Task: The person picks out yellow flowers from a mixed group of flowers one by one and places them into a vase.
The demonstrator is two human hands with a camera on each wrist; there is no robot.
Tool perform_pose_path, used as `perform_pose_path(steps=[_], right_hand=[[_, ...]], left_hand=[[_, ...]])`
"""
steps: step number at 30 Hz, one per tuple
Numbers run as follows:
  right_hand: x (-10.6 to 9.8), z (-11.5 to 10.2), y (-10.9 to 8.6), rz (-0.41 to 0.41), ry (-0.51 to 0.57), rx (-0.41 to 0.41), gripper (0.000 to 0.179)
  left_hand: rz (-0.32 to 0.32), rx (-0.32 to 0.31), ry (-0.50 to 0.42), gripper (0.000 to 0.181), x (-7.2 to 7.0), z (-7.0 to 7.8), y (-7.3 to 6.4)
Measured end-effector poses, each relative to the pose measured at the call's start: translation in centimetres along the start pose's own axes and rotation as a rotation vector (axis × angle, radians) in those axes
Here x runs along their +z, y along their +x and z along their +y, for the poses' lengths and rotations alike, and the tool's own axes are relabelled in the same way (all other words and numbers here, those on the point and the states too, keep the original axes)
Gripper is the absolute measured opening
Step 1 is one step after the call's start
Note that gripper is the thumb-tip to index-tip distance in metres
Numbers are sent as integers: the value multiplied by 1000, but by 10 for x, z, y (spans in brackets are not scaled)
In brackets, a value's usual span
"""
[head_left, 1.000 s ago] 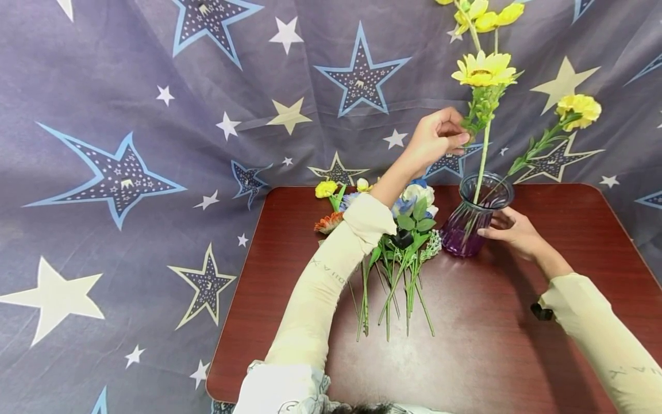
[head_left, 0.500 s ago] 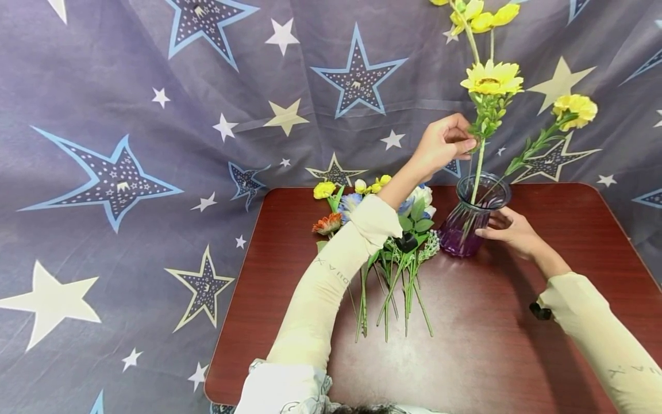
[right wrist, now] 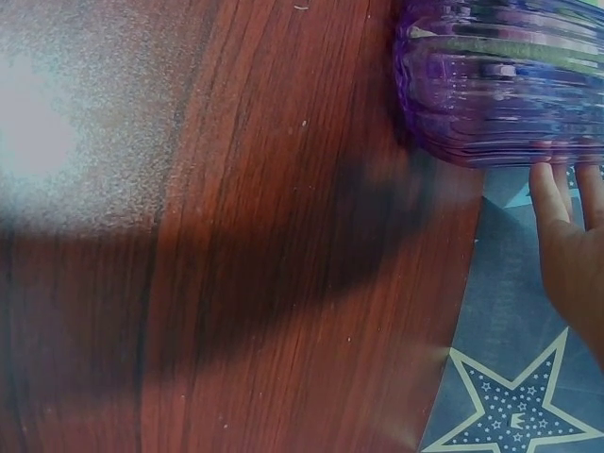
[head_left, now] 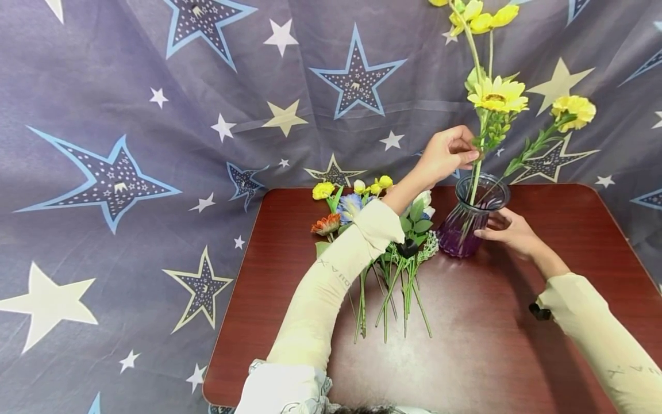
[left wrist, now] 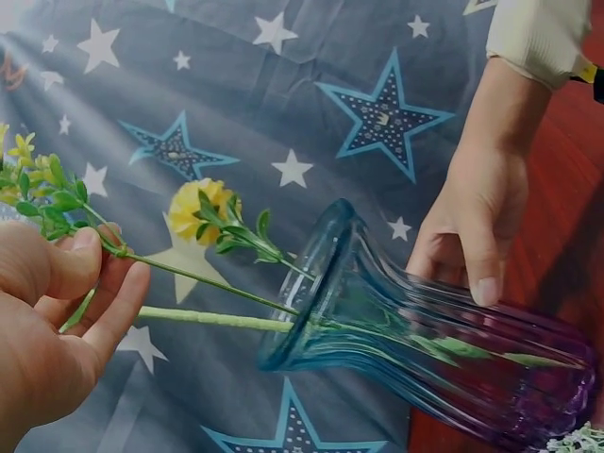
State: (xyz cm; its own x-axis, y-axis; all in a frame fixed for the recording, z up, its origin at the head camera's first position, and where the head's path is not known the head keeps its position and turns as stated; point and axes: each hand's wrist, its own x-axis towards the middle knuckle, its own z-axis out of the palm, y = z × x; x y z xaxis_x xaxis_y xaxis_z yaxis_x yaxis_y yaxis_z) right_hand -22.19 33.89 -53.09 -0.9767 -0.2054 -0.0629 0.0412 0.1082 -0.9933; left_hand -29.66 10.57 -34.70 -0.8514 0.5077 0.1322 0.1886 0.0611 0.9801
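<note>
My left hand (head_left: 449, 154) pinches the thin green stem of a yellow daisy-like flower (head_left: 497, 96) between thumb and fingertips, just above the vase. Its stem runs down through the mouth of a ribbed glass vase (left wrist: 406, 311), blue at the rim and purple at the base. My right hand (head_left: 512, 233) holds the vase by its right side, thumb in front and fingers partly hidden behind the glass. Also standing in the vase are a tall stem with yellow blossoms (head_left: 481, 23) and a leaning yellow carnation (head_left: 574, 112).
Left of the vase lies a pile of flowers: a blue bloom (head_left: 350, 207), an orange one (head_left: 326, 224), yellow ones and white ones, their green stems (head_left: 385, 310) pointing at me. A star-patterned cloth (head_left: 129, 276) hangs behind the brown wooden table (head_left: 481, 356).
The daisy-like flower has come down and slightly right, its stem sinking toward the vase. My left hand has lowered with it, while my right hand stays on the vase.
</note>
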Motion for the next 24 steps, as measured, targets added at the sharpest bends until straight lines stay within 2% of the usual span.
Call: perform_pose_path(steps=[6,13,19,24], right_hand=[[0,0,0,10,-45,1,61],[1,1,0,-14,23,-9,61],[1,1,-1,-4,-25,-8,62],[2,1,0,-11,6,-8,62]], left_hand=[[-3,1,11,6,3,-7,-2],[-29,-5,35,8,5,-15,-4],[-38,9,52,8,8,-21,-5],[-52,5,127,8,11,-26,-6]])
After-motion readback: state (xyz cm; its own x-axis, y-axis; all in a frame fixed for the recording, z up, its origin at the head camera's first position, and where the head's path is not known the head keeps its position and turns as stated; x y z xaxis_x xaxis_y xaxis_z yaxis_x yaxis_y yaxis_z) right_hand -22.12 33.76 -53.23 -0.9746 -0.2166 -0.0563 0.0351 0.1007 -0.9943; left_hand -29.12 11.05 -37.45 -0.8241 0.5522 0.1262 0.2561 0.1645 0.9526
